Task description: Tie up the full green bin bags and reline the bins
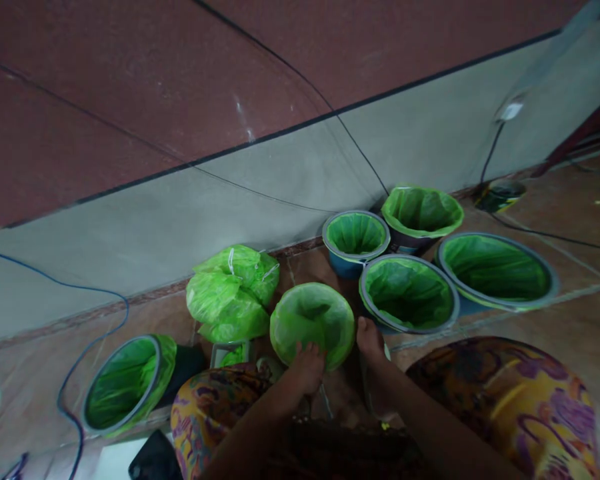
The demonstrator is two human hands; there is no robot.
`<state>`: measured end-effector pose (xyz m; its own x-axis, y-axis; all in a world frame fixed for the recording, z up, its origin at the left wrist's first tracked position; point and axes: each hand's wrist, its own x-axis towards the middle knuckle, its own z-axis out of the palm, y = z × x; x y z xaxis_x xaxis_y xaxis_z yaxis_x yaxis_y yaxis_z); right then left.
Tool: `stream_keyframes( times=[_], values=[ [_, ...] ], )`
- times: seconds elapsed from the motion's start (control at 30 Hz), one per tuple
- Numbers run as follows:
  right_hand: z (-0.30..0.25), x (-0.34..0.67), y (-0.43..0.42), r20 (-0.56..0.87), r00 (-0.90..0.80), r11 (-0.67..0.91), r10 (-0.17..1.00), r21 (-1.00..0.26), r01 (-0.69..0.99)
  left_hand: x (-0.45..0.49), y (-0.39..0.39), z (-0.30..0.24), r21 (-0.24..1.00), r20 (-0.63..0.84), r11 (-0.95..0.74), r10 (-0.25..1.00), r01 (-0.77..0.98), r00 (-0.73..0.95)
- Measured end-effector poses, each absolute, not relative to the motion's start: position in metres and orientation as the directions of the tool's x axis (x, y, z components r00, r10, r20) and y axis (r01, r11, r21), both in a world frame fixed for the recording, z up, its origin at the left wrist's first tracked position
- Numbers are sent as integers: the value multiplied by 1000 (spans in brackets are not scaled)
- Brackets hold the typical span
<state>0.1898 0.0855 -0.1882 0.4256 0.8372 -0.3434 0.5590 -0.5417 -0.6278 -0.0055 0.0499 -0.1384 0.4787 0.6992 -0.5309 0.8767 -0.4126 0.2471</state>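
Observation:
Between my knees stands a small bin lined with a pale green plastic bag [311, 327], its mouth facing up. My left hand [307, 369] is closed over the near rim, with its fingers on the green plastic inside. Just right of the rim is my right hand [373, 343], its fingers bunched together; what they hold, if anything, is hidden. A heap of green plastic bags [230, 290] with white ties lies behind and to the left. A small grey tray [217, 357] with bright green plastic in it sits in front of that heap.
Several lined bins stand at the right, including a round one [409, 293], a wide one [497, 272] and one by the wall [423, 212]. Another lined bin [123, 383] leans at the left. A blue cable [97, 340] crosses the floor; a dark tin [500, 195] stands far right.

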Motion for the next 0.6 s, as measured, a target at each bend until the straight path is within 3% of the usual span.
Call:
stream_keyframes(
  times=[0.07, 0.13, 0.3, 0.6],
  values=[
    [-193, 196, 92, -312, 445, -527, 839, -667, 527, 9, 71, -131, 325, -524, -217, 769, 921, 366],
    [-201, 198, 100, -272, 442, -486, 855, -719, 497, 28, 98, -130, 451, -421, 24, 887, 892, 189],
    [-227, 193, 121, -169, 420, -352, 892, -842, 409, 69, 150, -155, 534, -353, 177, 935, 827, 28],
    [-237, 176, 124, -89, 337, -227, 937, -891, 394, 83, 156, -209, 473, -504, 293, 863, 831, -17]
  ],
)
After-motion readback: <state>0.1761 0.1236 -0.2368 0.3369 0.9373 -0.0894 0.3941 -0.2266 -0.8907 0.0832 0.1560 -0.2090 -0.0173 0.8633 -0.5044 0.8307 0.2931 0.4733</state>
